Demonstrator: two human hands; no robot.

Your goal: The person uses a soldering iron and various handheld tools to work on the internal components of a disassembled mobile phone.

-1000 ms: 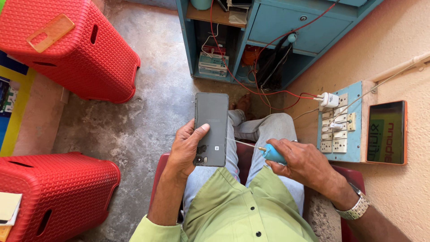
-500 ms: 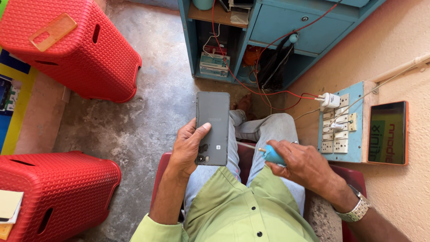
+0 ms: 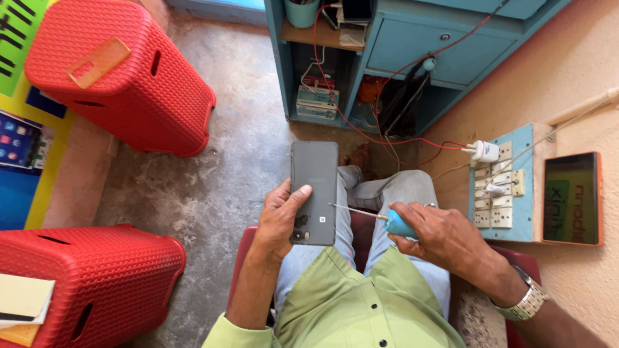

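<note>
— While the phone rests in your grip, list what each hand has.

— Item one: my left hand (image 3: 278,222), fingers wrapped round a dark grey phone (image 3: 314,192), back cover up, thumb across it. Item two: my right hand (image 3: 438,233), clenched on a blue-handled screwdriver (image 3: 377,219), tip just beside the phone's right edge.

— Surroundings?

— Switchboard (image 3: 506,187) beyond my right knuckles; red stool (image 3: 116,77) well past my left fingers.

Two red plastic stools (image 3: 122,84) (image 3: 84,283) left, blue cabinet (image 3: 412,45) far, switchboard (image 3: 506,187) with white charger (image 3: 483,151) right, orange-framed tablet (image 3: 572,198) beside it.
</note>
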